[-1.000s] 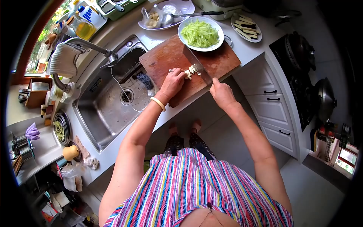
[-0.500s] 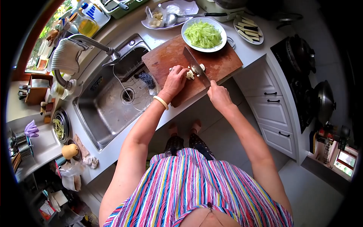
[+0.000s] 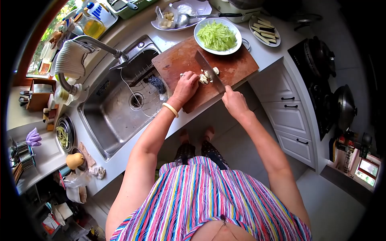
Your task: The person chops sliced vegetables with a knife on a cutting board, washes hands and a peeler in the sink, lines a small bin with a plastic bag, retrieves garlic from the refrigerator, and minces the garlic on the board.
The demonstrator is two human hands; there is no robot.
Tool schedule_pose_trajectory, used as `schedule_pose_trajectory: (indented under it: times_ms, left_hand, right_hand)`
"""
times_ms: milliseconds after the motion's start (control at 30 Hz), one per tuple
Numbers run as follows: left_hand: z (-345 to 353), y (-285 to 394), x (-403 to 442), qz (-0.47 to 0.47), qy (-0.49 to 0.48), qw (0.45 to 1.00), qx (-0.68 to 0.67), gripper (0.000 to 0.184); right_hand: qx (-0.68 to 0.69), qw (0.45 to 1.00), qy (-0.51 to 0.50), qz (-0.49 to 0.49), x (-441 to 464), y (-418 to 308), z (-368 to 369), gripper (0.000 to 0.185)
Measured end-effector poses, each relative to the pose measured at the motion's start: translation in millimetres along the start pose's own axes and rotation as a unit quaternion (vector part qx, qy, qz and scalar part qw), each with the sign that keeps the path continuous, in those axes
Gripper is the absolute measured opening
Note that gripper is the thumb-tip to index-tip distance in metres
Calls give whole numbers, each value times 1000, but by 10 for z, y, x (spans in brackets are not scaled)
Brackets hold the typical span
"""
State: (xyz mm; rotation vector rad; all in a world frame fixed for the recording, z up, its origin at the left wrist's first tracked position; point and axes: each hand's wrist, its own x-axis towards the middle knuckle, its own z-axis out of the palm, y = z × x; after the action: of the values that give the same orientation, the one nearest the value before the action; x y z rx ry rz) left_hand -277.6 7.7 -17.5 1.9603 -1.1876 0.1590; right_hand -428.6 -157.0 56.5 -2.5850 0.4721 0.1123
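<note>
My right hand (image 3: 235,102) is wrapped round the handle of a kitchen knife (image 3: 208,69), whose broad blade slants across the wooden cutting board (image 3: 173,60). White pieces of chopped garlic (image 3: 204,78) lie on both sides of the blade. My left hand (image 3: 186,87), with a pale bangle at the wrist, rests on the board with curled fingers pressed against the garlic left of the knife. Its fingertips partly hide what they hold. Behind the blade, a white plate (image 3: 240,44) of shredded green vegetable (image 3: 217,36) overlaps the board's far edge.
Left of the board is a steel sink (image 3: 116,120) with a tap (image 3: 90,42). A lilac dish (image 3: 203,9) holds a ladle (image 3: 182,21) and a bag of garlic cloves (image 3: 166,20). Sliced eggplant (image 3: 264,30) sits on a small plate at the right, near the stove (image 3: 307,88).
The knife and my right hand have barely shifted. My left fingers sit slightly lower and further left, showing a little more of the garlic. The view has drifted slightly.
</note>
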Motion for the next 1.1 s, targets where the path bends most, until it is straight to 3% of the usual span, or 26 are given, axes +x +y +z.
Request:
schedule_pose_trajectory:
  times_ms: [100,433,1100]
  left_hand:
    - [-13,33,34,-11,14,1000,-2,21]
    - [188,109,265,9,4,1000,-3,26]
    - [187,25,203,5,-9,1000,12,27]
  right_hand:
    - [-3,999,39,1,-23,46,-95,15]
    - [-34,999,-14,29,102,110,-33,15]
    - [-29,999,-19,9,105,145,-61,17]
